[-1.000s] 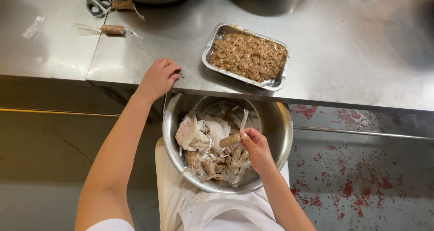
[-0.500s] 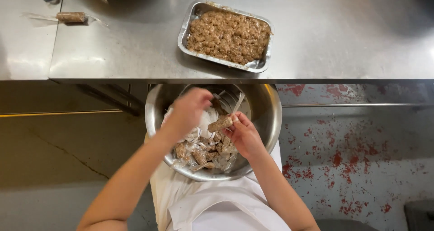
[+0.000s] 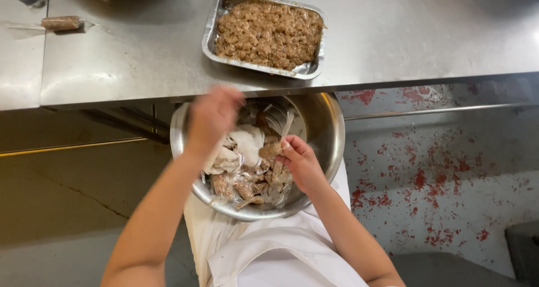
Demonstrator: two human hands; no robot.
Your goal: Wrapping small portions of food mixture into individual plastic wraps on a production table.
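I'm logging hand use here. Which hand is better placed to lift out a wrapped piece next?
Probably the right hand: its fingers already pinch a wrapped piece inside the steel bowl. The left hand is blurred, above the bowl's rim.

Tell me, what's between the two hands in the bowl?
In the head view, white wrappers and a small brown roll lie between the left hand and right hand, inside the bowl.

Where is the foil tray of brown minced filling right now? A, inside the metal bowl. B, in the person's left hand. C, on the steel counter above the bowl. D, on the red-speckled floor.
C: the foil tray sits flat on the steel counter, beyond the metal bowl, and neither the left hand nor the right hand touches it.
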